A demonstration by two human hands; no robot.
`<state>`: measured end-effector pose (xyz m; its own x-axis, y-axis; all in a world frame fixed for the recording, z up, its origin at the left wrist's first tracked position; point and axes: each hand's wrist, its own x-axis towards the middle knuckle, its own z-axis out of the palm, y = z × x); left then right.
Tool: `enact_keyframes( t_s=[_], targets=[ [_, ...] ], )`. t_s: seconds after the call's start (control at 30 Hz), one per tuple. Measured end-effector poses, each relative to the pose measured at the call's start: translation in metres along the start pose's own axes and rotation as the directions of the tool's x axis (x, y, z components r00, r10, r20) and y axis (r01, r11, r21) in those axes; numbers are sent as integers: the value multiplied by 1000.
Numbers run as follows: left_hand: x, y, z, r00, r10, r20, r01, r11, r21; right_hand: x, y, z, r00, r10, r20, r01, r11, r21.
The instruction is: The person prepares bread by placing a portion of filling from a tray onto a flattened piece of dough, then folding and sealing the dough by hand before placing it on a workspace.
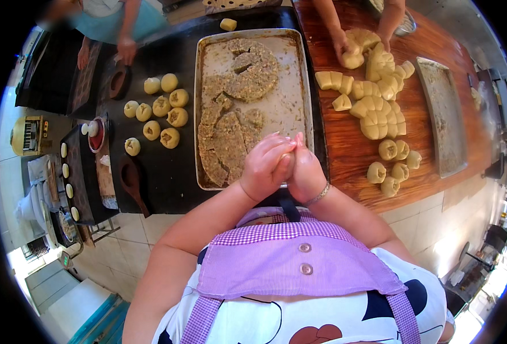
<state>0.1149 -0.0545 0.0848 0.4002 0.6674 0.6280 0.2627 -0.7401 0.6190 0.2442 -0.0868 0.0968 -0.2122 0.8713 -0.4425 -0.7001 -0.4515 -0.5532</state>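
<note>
Over the near edge of a metal tray (290, 80), my left hand (263, 165) and my right hand (309, 172) are pressed together. Both are closed, palm to palm, and whatever lies between them is hidden. A bracelet circles my right wrist. Thick, crumbly brown filling (253, 77) covers the tray's left side, with pieces cut or broken out of it. Left of the tray, several filled dough balls (161, 106) sit on the black tabletop, some with pleated, partly open tops.
On the wooden table (345, 166) at right lie cut dough pieces (377, 117), several shaped dough cups (388, 150) and a long metal tray (444, 123). A co-worker's hands (345, 51) handle dough there. Wooden moulds (131, 178) lie at left, near another person's hand (126, 50).
</note>
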Motion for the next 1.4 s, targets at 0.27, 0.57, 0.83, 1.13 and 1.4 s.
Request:
enact_keyframes(
  t_s=[0.27,0.57,0.83,1.13,1.4],
  targets=[
    [11,-9,-23,970,-160,184,129,977,171,10,-20,8,979,194,61,-197,979,44],
    [-8,-4,-18,940,-307,149,317,947,-48,17,-3,15,1000,8,22,-5,989,-145],
    [-7,5,-8,952,-278,-130,243,942,-233,4,6,25,988,-148,41,153,976,-157],
    [10,4,-32,987,-155,31,157,944,-290,11,-16,20,977,132,165,-156,977,143],
    [-10,8,-23,932,-361,34,363,931,-35,15,19,11,1000,5,29,-6,1000,22]
  ],
)
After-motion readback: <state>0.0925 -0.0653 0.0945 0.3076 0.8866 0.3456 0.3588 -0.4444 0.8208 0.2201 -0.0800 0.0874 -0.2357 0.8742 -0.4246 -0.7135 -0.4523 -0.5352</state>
